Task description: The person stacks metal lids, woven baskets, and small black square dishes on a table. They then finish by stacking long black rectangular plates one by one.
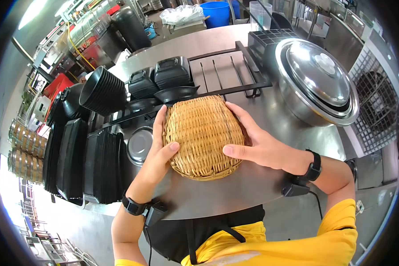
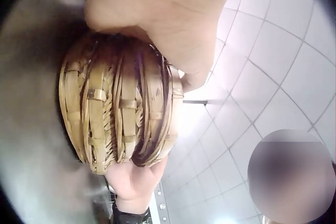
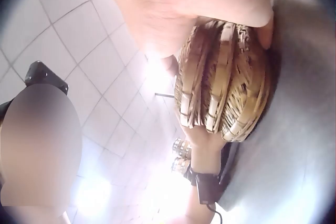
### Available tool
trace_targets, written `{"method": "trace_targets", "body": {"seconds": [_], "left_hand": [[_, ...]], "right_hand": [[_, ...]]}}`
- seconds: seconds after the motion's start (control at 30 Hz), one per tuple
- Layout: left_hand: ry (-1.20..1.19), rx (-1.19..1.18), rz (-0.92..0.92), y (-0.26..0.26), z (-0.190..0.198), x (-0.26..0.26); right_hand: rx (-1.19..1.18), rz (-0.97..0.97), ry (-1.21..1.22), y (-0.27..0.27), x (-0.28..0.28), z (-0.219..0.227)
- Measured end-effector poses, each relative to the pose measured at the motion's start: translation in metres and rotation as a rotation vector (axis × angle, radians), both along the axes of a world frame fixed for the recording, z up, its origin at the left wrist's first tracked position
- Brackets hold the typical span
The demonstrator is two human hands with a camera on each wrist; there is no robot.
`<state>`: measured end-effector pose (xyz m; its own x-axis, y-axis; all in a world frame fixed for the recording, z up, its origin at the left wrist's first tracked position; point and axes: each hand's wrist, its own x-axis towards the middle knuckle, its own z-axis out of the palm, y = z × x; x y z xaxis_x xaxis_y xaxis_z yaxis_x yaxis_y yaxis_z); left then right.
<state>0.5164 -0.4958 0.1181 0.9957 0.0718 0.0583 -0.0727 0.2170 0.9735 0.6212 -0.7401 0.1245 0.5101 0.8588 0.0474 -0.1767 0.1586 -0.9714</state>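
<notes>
Between both hands is a stack of woven bamboo baskets (image 1: 204, 133), its smooth woven face turned toward the head camera. In the left wrist view several bamboo rims of the nested baskets (image 2: 126, 103) lie close together. My left hand (image 1: 157, 150) grips the left side, thumb on the woven face and fingers along the edge. Opposite it, my right hand (image 1: 264, 146) grips the right side, its thumb lying across the lower face. In the right wrist view the rims (image 3: 215, 87) sit close over the steel table; the fingers' undersides are partly hidden.
Black trays (image 1: 102, 164) stand stacked on the left, near black cups (image 1: 103, 91) and a round metal dish (image 1: 139, 145). A black rack (image 1: 228, 73) lies behind the baskets. A large steel basin (image 1: 306, 106) with a lidded pot stands right on the steel table (image 1: 199, 201).
</notes>
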Motion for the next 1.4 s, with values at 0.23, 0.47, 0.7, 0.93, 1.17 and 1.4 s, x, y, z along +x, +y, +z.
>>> {"method": "trace_targets", "body": {"seconds": [0.23,0.47,0.7,0.93,1.17,1.4], "left_hand": [[-0.114,0.022,0.003,-0.006,-0.001,-0.003],[-0.154,0.106,0.003,-0.008,-0.004,-0.002],[-0.330,0.290,0.065,-0.028,0.045,0.020],[-0.157,0.010,-0.067,-0.008,0.125,0.146],[0.019,0.115,-0.143,0.012,0.117,0.192],[0.243,0.360,-0.270,0.027,0.105,0.204]], "right_hand": [[0.060,-0.130,-0.171,-0.001,-0.006,-0.015],[0.047,-0.163,-0.289,-0.007,0.002,-0.021],[0.118,-0.293,-0.566,-0.018,0.029,0.020],[0.225,-0.727,-0.372,0.026,0.088,0.093],[0.066,-0.872,-0.293,0.051,0.122,0.069],[-0.146,-0.921,-0.309,0.059,0.121,0.041]]}}
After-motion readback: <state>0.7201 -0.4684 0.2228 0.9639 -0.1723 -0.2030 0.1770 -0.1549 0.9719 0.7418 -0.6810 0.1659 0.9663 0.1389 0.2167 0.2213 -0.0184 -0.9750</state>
